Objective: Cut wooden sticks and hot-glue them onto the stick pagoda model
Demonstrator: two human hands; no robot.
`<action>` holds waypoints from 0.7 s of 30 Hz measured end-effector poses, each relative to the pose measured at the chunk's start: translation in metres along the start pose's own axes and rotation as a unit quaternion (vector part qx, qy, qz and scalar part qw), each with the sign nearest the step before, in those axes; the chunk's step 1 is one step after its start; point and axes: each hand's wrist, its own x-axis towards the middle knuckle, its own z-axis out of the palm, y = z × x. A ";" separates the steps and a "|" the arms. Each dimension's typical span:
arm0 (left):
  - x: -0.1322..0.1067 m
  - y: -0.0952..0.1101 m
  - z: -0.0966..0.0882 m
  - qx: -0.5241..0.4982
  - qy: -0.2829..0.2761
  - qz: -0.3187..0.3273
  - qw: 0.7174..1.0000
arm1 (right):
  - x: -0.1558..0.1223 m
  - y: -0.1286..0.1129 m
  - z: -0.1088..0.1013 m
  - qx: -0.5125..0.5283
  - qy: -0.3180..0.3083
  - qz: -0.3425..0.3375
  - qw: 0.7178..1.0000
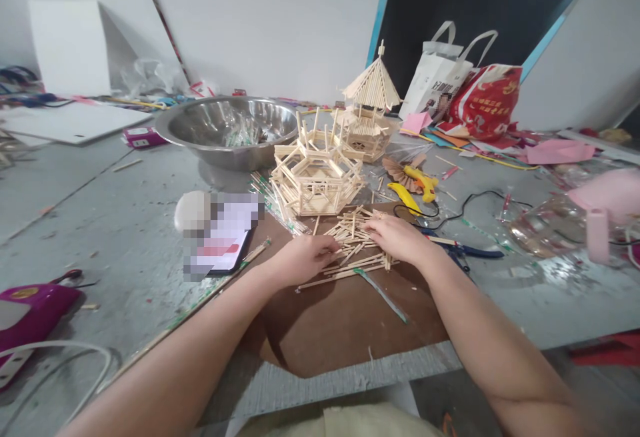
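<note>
Both hands are at a loose pile of short wooden sticks (353,229), which lies on a brown sheet (340,330) at the near edge of the grey table (135,210). The left hand (311,258) is at the pile's left side, its fingers curled inward toward the sticks; I cannot tell whether they are closed on one. The right hand (395,233) lies over the pile's right side, fingers bent down among the sticks (their tips are too hidden to show whether they grip anything). The two hands are apart, with sticks between them.

A pale strip (383,295) with green ends slants across the sheet, nearer than the pile. Just beyond the pile stands an open stick framework (317,183), and farther right a stick pavilion (373,87) with a pointed roof. A wide metal bowl (187,137) sits far left, holding clear wrappers (243,133). A phone (225,253) lies left of the sheet; a yellow tool (426,187) lies beyond the right hand.
</note>
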 end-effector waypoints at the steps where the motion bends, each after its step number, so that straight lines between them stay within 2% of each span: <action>1: 0.000 -0.001 0.000 0.023 0.003 -0.010 1.000 | 0.001 -0.002 0.003 0.001 -0.001 -0.013 1.000; 5: 0.001 -0.006 -0.002 0.091 0.027 -0.055 0.994 | 0.003 -0.015 0.010 0.066 -0.006 -0.094 0.993; 8: 0.001 -0.007 -0.005 0.101 0.047 -0.082 0.990 | 0.003 -0.019 0.004 0.126 0.014 -0.127 0.984; 11: 0.001 -0.006 -0.009 0.092 0.075 -0.087 0.989 | 0.000 -0.009 -0.008 0.129 0.067 -0.076 0.986; 13: 0.000 -0.003 -0.009 0.071 0.085 -0.060 0.992 | -0.002 0.004 -0.016 0.098 0.077 -0.023 0.992; 17: -0.001 0.002 -0.003 0.019 0.064 0.002 0.998 | -0.009 0.032 -0.027 0.008 0.009 0.076 0.997; 21: 0.000 0.003 0.005 0.069 0.030 -0.015 0.997 | -0.014 0.045 -0.030 -0.037 -0.030 0.117 0.992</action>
